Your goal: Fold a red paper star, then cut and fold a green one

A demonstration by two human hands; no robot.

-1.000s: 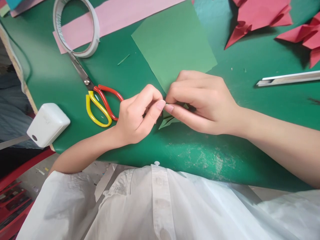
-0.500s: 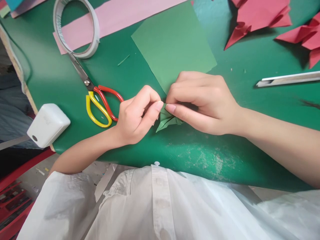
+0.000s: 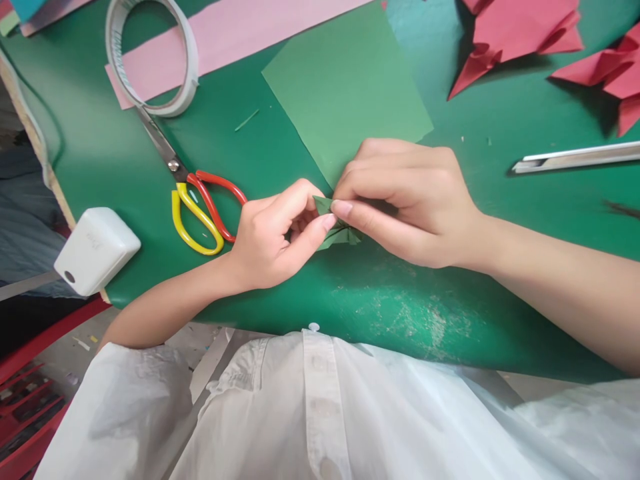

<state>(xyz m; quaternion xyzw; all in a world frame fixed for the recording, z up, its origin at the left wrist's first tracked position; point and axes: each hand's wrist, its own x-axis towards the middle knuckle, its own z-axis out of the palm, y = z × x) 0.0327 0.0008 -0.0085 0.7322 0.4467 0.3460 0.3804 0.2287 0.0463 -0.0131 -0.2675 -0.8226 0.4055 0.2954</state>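
Note:
Between my two hands is a small folded piece of green paper [image 3: 323, 204], partly hidden by the fingers. My right hand [image 3: 407, 203] pinches its upper part between thumb and index finger. From the left, my left hand [image 3: 277, 237] closes on the same paper, its thumb and bent index finger against the piece. Folded flaps show below the fingertips. Just beyond my hands lies a flat square sheet of green paper [image 3: 350, 87], one corner reaching under my right hand. Scissors [image 3: 175, 170] with red and yellow handles rest left of my left hand.
A tape roll [image 3: 193, 73] lies over the scissors' tip and a pink paper strip [image 3: 235, 33]. Red folded paper shapes [image 3: 525, 30] sit at the upper right, above a utility knife [image 3: 580, 159]. A white box-shaped device [image 3: 97, 250] stands at the table's left edge.
The folded green paper has turned in my fingers, so a pointed tip now sticks up between them. My left thumb has shifted right, toward my right thumb.

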